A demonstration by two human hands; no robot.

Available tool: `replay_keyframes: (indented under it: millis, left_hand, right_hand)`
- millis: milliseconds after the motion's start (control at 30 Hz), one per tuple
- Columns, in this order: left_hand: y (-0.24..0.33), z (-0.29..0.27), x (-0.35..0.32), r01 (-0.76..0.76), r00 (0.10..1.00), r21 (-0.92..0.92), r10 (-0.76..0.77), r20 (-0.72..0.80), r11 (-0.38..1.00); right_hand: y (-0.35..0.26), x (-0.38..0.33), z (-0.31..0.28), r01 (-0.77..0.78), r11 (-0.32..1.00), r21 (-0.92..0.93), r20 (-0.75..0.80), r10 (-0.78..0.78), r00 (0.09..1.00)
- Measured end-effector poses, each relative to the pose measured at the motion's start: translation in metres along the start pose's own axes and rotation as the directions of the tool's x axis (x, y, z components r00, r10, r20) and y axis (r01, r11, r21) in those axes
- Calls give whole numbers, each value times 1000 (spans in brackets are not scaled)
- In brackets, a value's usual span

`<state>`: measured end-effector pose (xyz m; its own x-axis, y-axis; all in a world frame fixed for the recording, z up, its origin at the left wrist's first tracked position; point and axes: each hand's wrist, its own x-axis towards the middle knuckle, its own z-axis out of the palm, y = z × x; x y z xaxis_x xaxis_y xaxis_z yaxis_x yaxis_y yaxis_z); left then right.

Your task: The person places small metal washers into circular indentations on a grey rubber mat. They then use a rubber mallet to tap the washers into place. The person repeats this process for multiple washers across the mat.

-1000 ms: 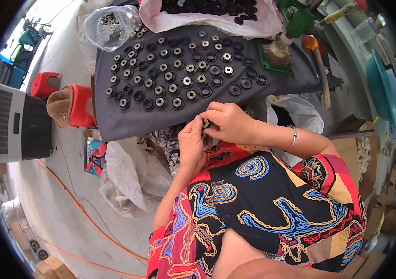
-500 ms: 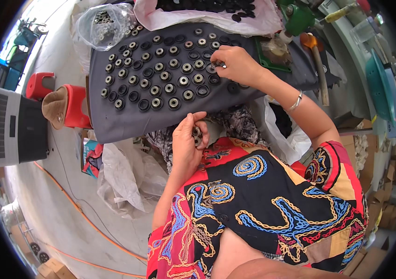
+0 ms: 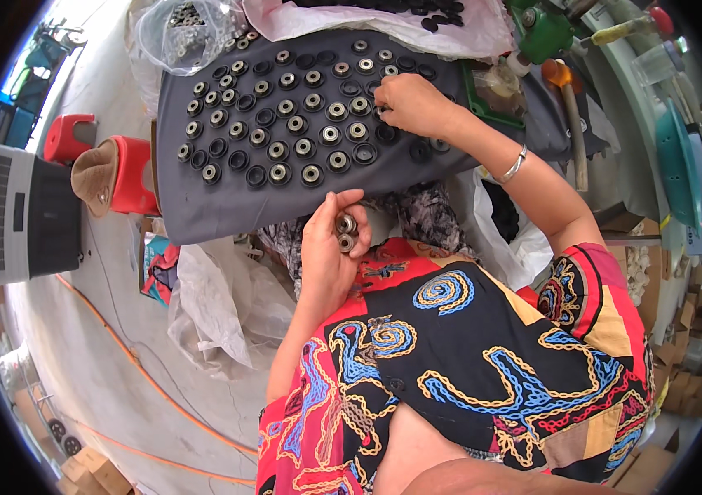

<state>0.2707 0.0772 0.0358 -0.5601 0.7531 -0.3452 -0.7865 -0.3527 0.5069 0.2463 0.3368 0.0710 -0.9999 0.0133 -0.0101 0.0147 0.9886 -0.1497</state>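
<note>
Grey cloth [image 3: 202, 210] covers the bench ahead of me, set with rows of small round bearings [image 3: 285, 124], metal ones and dark ones side by side. Beyond it lies a clear bag of parts [image 3: 178, 25]; a red stool [image 3: 132, 177] with a tan hat [image 3: 93, 175] stands beside the cloth on my left. My left hand [image 3: 330, 247] is curled near my chest, fingers closed around a few metal bearings [image 3: 346, 233] stacked against my thumb. My right hand [image 3: 413, 103] reaches out over the cloth, fingertips pinched at a bearing [image 3: 381, 110] on the right end of the rows, touching it.
</note>
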Motion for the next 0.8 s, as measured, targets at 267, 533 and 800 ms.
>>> replay_keyframes:
  millis: [267, 533, 800]
  left_hand:
    - [-9, 7, 3, 34, 999, -189, -38, -12, 981]
    - [-20, 17, 4, 111, 981, -107, -126, -151, 988]
    - [-36, 11, 12, 192, 972, -150, -209, -106, 970]
  right_hand:
    - [-49, -45, -17, 210, 977, -28, -371, -205, 906]
    - [-111, -103, 9, 440, 865, 239, -138, -419, 898]
    - [-101, -116, 14, 400, 879, 260, -181, -362, 914]
